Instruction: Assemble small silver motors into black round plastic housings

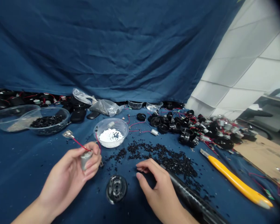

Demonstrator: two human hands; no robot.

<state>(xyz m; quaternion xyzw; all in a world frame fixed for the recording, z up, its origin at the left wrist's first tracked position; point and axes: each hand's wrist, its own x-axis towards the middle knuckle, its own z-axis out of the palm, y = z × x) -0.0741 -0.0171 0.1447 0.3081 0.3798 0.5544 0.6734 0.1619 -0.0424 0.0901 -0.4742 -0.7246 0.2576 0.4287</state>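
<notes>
My left hand (72, 174) is closed round a small silver motor (85, 158) with a red wire (80, 144) running up to a metal tab (67, 134). My right hand (156, 183) rests on the blue cloth with its fingers curled and pinched at the edge of a scatter of small black pieces (163, 155); whether they hold a piece I cannot make out. A round black housing (116, 188) lies between my two hands. A clear bowl of white bits (111, 133) stands just beyond my left hand.
A yellow utility knife (238, 182) lies at the right. A black rod (193, 199) runs under my right wrist. Black housings and wired motors (200, 129) are heaped at the back right. Clear bowls (46, 120) and plastic bags (102, 105) sit at the back left.
</notes>
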